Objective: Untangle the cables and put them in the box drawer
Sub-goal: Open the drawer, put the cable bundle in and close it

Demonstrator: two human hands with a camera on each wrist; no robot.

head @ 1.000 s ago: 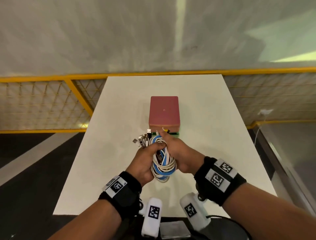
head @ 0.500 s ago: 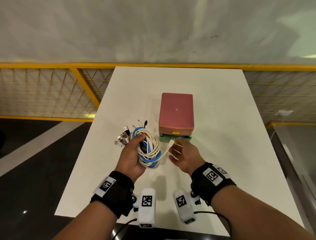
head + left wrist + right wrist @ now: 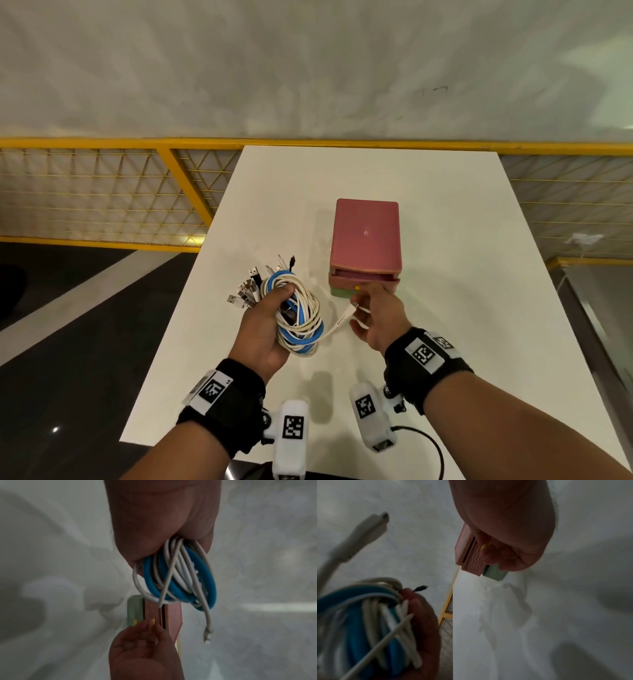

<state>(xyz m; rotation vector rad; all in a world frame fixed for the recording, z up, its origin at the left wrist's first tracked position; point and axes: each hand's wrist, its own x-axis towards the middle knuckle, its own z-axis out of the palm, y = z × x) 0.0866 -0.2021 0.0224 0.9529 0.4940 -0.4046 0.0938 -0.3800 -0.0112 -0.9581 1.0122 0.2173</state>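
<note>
My left hand (image 3: 274,308) grips a coiled bundle of white and blue cables (image 3: 301,318), held above the table left of the box; several plugs fan out past its far side. One white plug end (image 3: 344,317) sticks out toward my right hand (image 3: 371,308). That hand pinches the yellow knob (image 3: 357,288) of the pink drawer (image 3: 363,278), which stands slightly pulled out of the pink box (image 3: 365,233). A green drawer (image 3: 339,292) sits shut below it. The right wrist view shows the fingers (image 3: 496,553) curled at the drawer front (image 3: 474,558). The left wrist view shows the bundle (image 3: 180,577) hanging from the palm.
The white table (image 3: 462,325) has bare surface on both sides of the box. A yellow mesh railing (image 3: 185,185) runs behind and to the left. The table's left edge drops to a dark floor (image 3: 68,308). Two white wrist cameras (image 3: 291,435) hang near the front edge.
My right hand let go of the bundle and moved to the drawer knob; the pink drawer now stands slightly out. The left hand carried the bundle to the left.
</note>
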